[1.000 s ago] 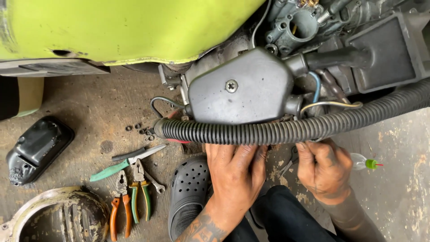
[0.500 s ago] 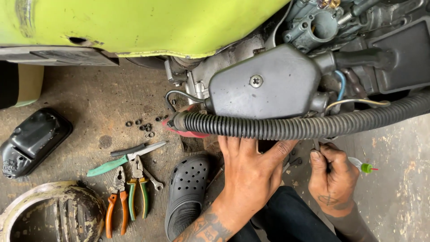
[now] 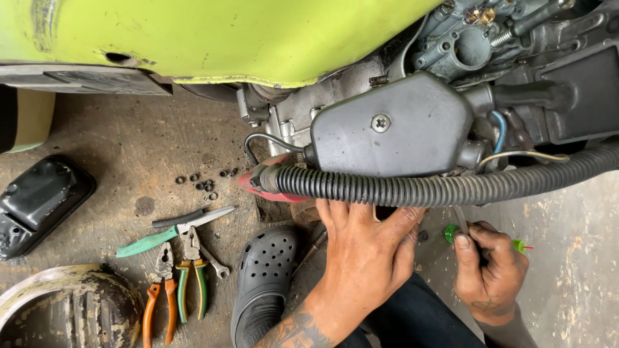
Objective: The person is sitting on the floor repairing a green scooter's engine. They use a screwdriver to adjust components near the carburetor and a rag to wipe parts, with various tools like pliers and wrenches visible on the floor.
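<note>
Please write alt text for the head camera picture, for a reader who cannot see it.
A person's left hand reaches up under a black ribbed hose below a grey engine cover on a lime-green scooter, while the right hand pinches a thin tool with a green handle. Pliers and a black clog lie on the concrete floor.

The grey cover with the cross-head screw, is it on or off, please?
On: the grey cover sits against the engine, its screw in place.
</note>
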